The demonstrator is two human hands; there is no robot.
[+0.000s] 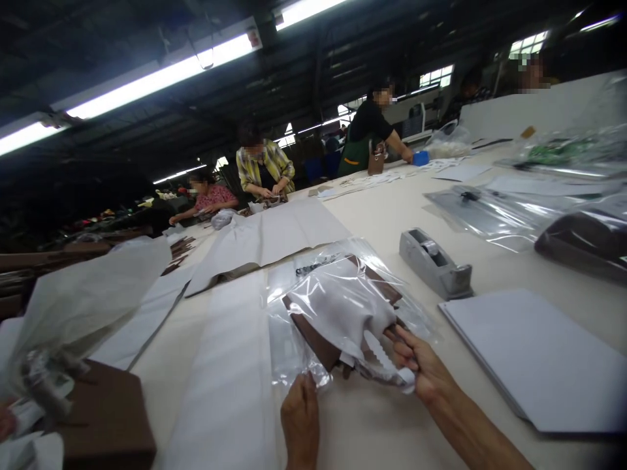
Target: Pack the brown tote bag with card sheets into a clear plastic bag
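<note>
We are bagging a brown purse in clear plastic.
Our left hand pinches the bag mouth; our right hand grips the purse, half inside, white wrap crinkled over smooth leather. Next, we judge, it needs pushing fully in. A grey tape dispenser sits beyond the right hand.

A factory packing hall: strip lights, long worktable, seated co-workers.

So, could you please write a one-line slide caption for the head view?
Both hands, left hand and right hand, hold a clear plastic bag around a wrapped brown item, beside a tape dispenser.
</note>
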